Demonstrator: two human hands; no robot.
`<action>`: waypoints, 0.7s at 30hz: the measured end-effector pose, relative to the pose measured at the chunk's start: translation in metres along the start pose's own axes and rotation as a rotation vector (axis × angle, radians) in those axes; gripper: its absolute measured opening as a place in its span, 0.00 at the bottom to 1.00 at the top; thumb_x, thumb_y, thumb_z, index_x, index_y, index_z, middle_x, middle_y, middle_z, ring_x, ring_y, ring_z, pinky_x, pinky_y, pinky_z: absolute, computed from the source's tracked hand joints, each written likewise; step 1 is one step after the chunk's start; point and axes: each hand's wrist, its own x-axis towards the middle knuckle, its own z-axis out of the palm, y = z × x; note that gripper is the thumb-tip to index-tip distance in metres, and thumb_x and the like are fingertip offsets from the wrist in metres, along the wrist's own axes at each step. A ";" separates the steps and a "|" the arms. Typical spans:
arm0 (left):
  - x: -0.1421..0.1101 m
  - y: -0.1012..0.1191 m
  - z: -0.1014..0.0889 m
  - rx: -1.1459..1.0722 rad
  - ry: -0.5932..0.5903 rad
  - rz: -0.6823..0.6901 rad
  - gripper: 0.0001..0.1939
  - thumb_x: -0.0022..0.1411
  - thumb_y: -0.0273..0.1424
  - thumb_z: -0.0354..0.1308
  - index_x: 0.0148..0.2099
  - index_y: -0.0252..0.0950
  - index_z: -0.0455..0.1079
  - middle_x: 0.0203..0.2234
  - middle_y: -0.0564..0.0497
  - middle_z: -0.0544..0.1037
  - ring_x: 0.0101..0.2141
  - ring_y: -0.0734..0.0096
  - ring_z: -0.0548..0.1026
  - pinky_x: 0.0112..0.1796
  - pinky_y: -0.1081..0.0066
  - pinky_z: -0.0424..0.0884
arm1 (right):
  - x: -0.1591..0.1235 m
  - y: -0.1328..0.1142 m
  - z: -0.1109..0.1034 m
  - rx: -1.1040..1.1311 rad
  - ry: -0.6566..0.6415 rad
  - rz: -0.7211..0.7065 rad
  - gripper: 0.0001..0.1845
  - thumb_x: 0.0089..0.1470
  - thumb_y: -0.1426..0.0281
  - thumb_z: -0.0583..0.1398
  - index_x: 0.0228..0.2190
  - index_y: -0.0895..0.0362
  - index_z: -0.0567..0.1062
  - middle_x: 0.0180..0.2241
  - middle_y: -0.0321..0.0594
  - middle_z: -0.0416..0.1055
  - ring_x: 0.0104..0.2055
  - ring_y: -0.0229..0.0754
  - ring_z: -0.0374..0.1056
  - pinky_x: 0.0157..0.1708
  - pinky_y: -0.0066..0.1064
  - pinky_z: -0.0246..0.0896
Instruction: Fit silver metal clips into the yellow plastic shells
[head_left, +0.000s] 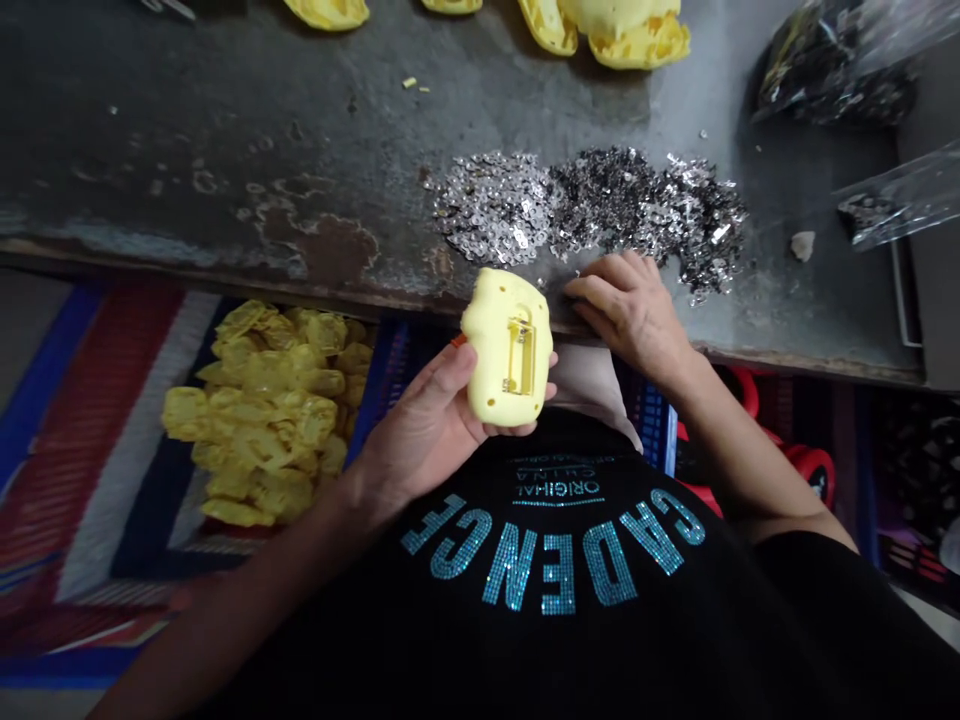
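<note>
My left hand (439, 405) is wrapped round a yellow plastic toy casing (491, 345), its back turned up toward me. A rectangular battery compartment (519, 360) lies open in that back, with metal contacts at its ends. Several screw holes show near the casing's corners. At the table's front edge, my right hand (637, 310) has its fingers drawn together, and whatever is in them is hidden. Just beyond those fingers spreads a heap of small shiny metal contact pieces (495, 205), with darker ones (604, 195) in its middle.
More yellow casings (615, 25) lie at the table's far side. Clear bags of metal pieces (832, 70) stand at the right. Below the worn grey table (225, 130), a pile of yellow plastic parts (262, 410) sits at left. Red parts (810, 470) show under the right side.
</note>
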 end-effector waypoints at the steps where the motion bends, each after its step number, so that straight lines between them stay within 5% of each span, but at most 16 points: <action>1: 0.000 0.000 0.001 -0.004 -0.006 -0.002 0.32 0.72 0.53 0.72 0.69 0.41 0.79 0.58 0.43 0.91 0.49 0.48 0.92 0.35 0.71 0.87 | 0.004 0.000 0.003 -0.010 -0.009 -0.005 0.13 0.80 0.65 0.56 0.50 0.47 0.81 0.50 0.45 0.82 0.52 0.56 0.71 0.52 0.51 0.68; 5: -0.001 0.003 0.007 -0.020 -0.013 -0.048 0.35 0.71 0.54 0.73 0.72 0.43 0.76 0.58 0.39 0.90 0.49 0.46 0.92 0.34 0.69 0.88 | 0.014 -0.002 -0.001 0.119 0.017 0.019 0.12 0.78 0.68 0.55 0.46 0.49 0.78 0.46 0.46 0.81 0.50 0.55 0.73 0.52 0.51 0.73; 10: 0.000 0.006 0.012 -0.043 -0.072 -0.111 0.36 0.70 0.53 0.75 0.70 0.41 0.76 0.56 0.37 0.90 0.48 0.45 0.93 0.32 0.69 0.88 | 0.017 -0.018 -0.038 0.460 0.101 0.038 0.10 0.78 0.65 0.55 0.46 0.47 0.76 0.46 0.42 0.81 0.47 0.50 0.78 0.50 0.48 0.80; 15: 0.000 0.004 0.017 -0.060 -0.088 -0.126 0.32 0.70 0.53 0.76 0.66 0.42 0.79 0.57 0.38 0.90 0.45 0.45 0.93 0.29 0.70 0.87 | 0.019 -0.039 -0.068 0.616 -0.030 0.034 0.12 0.78 0.56 0.59 0.44 0.47 0.78 0.41 0.39 0.82 0.41 0.46 0.79 0.46 0.45 0.82; 21: -0.003 0.006 0.025 -0.034 -0.152 -0.195 0.35 0.67 0.56 0.77 0.66 0.41 0.79 0.52 0.38 0.91 0.44 0.46 0.93 0.27 0.73 0.86 | 0.024 -0.042 -0.082 0.706 -0.090 -0.046 0.05 0.74 0.65 0.64 0.44 0.49 0.82 0.41 0.36 0.86 0.41 0.44 0.82 0.45 0.40 0.81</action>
